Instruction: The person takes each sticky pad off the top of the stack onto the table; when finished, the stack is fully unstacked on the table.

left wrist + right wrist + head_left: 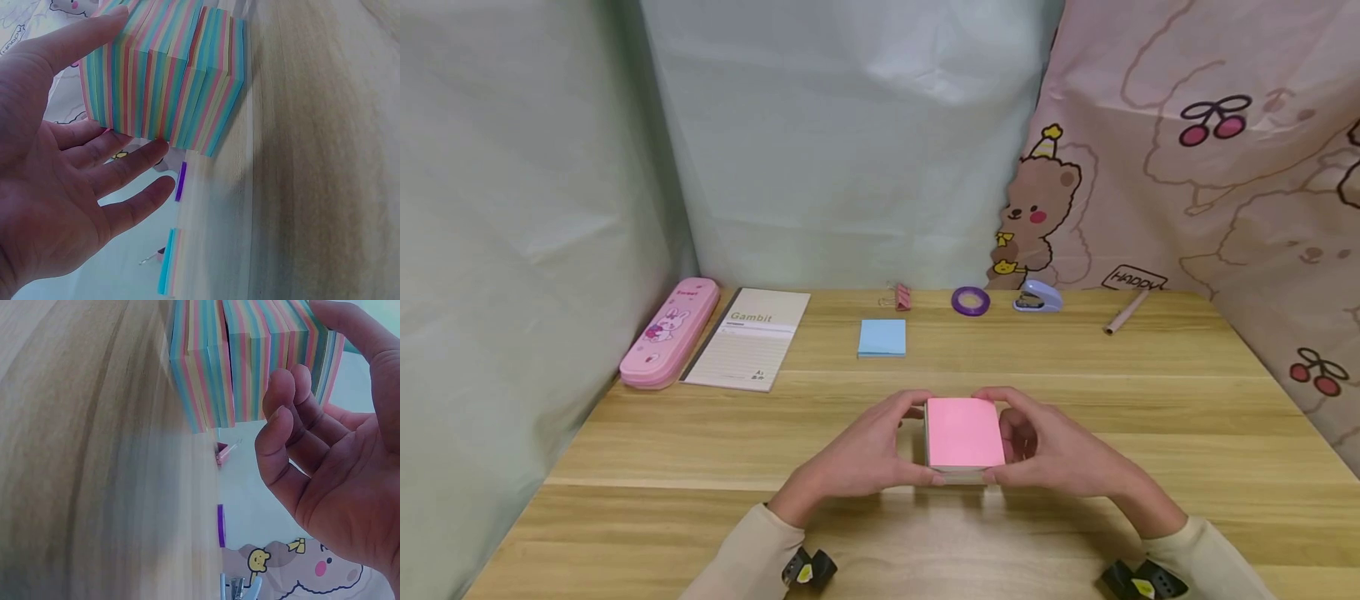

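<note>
Between my hands sat the thick pink-topped block of rainbow-edged sticky notes (pixel 964 437) on the wooden counter (pixel 1150 400): left hand (pixel 859 457) cupping its 9 o'clock side, right hand (pixel 1060 454) its 3 o'clock, equally near.

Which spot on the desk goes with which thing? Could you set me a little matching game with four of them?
Things:
1. pencil case
2. blue sticky notes
3. multicoloured note block
4. stapler

Places:
A. between both hands, near edge
B. far left, beside the notebook
C. right of the purple tape roll
D. middle of the desk

Pairs: 1-B, 2-D, 3-A, 4-C
</note>
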Motion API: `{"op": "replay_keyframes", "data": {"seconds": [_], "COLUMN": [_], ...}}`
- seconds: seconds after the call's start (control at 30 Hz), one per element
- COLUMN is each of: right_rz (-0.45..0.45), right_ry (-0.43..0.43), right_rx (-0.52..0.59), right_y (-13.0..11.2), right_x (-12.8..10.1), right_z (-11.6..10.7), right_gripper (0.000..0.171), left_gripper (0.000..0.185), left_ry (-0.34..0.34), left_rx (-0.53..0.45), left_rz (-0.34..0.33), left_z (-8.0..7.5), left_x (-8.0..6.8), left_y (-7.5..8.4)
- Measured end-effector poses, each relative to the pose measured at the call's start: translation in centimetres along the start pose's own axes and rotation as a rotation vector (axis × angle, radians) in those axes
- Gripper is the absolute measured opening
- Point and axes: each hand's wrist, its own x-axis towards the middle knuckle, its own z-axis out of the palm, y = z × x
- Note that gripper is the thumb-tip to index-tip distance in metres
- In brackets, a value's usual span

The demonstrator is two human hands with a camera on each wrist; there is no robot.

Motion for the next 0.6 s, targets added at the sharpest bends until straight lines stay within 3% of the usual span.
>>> {"op": "replay_keyframes", "data": {"seconds": [0.37, 0.6], "right_rz": [0.003, -0.015], "right_ry": [-0.009, 0.033], "right_rx": [0.057, 0.109], "right_y": [0.1, 0.0], "right_x": [-0.2, -0.5], "right_z": [-0.7, -1.6], "right_gripper": [0.084, 0.083], "left_gripper": [0.098, 0.098], "left_ry": [-0.009, -0.009], "left_rx": [0.02, 0.008], "left_rz": [-0.004, -0.009], "left_z": [0.0, 0.1], "left_x": [0.1, 0.1], "left_y": [-0.1, -0.1]}}
